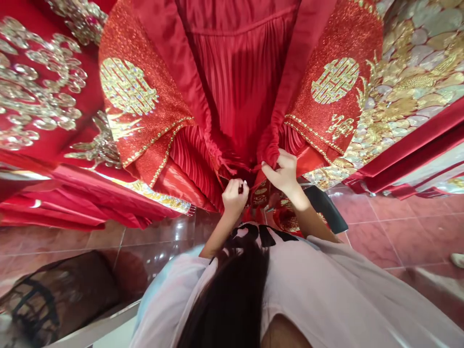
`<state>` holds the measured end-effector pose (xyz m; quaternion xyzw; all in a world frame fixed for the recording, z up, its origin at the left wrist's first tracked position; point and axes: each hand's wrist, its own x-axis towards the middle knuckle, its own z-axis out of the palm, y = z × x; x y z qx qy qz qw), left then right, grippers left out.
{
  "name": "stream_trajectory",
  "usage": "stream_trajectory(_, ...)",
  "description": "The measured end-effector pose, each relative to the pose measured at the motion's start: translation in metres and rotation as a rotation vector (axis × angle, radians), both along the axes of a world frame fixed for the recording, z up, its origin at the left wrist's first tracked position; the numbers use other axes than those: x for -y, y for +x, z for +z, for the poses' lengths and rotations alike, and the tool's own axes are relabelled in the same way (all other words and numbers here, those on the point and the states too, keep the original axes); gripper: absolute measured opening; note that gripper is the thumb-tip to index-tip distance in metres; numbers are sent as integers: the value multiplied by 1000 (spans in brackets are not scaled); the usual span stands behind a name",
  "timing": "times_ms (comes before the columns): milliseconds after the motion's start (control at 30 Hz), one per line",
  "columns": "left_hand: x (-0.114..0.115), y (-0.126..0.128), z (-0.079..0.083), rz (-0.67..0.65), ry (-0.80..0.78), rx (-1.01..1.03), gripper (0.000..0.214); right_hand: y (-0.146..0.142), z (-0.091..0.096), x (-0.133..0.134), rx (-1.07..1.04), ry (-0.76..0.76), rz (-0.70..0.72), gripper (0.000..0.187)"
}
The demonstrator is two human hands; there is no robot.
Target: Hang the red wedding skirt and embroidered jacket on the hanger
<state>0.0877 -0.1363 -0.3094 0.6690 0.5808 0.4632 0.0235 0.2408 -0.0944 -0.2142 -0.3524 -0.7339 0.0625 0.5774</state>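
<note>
A red pleated skirt [235,92] with gathered, ruffled edges hangs before me. Glittering red panels [155,43] with gold round emblems and gold beaded trim flank its middle. My right hand [284,171] is closed on the right gathered edge, thumb and fingers pinched at the cloth by a thin red cord [258,168]. Just below the left gathered edge, my left hand [235,195] has its fingers curled in a pinch. Whatever lies between those fingers is too small to make out. Dark folds hide part of the space between both hands.
Red cloth with clear beadwork [47,82] hangs at left, and gold-and-pearl scaled embroidery [420,72] at right. A dark object [326,208] lies beyond my right forearm. A brown bag [72,295] rests at lower left on the reddish tile floor [395,237].
</note>
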Motion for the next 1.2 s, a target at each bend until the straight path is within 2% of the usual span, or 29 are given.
stream_trajectory(67, -11, 14, -24, 7, -126, 46, 19, 1, 2, 7, -9, 18, 2, 24)
stream_trajectory(133, -27, 27, -42, -6, -266, 75, 31, 0, 1, 13, -18, -16, -39, 26)
stream_trajectory(167, -35, 33, -48, -19, -329, 85, 31, 0, 0, 15, -23, -47, -77, 28)
stream_trajectory(267, -51, 44, -62, -49, -414, 87, 10, 0, -8, 20, -34, -133, -228, 31)
stream_trajectory(367, -47, 42, -75, -30, -482, 98, 9, 4, -27, 29, -134, -77, -408, 20)
stream_trajectory(433, -36, 37, -83, -2, -525, 104, 14, 5, -48, 38, -143, -17, -453, 23)
stream_trajectory(500, -22, 32, -89, 13, -563, 102, 17, 1, -73, 48, -23, -59, -375, 15)
stream_trajectory(600, -4, 30, -93, 7, -618, 83, 14, -13, -111, 60, 219, -384, -203, 19)
stream_trajectory(667, 2, 31, -92, 4, -652, 67, 14, -24, -127, 63, 288, -551, -184, 22)
stream_trajectory(733, 4, 32, -91, 7, -671, 54, 16, -31, -134, 61, 277, -690, -208, 22)
stream_trajectory(867, 5, 30, -88, 13, -676, 35, 21, -38, -130, 53, 50, -1020, -173, 19)
stream_trajectory(1000, 9, 25, -89, 24, -661, 20, 17, -40, -122, 49, -148, -1142, -28, 19)
stream_trajectory(1133, 12, 22, -91, 9, -646, -4, 16, -43, -113, 50, -387, -1365, 169, 30)
stream_trajectory(1200, 12, 20, -91, -2, -632, -21, 17, -44, -104, 46, -506, -1452, 246, 31)
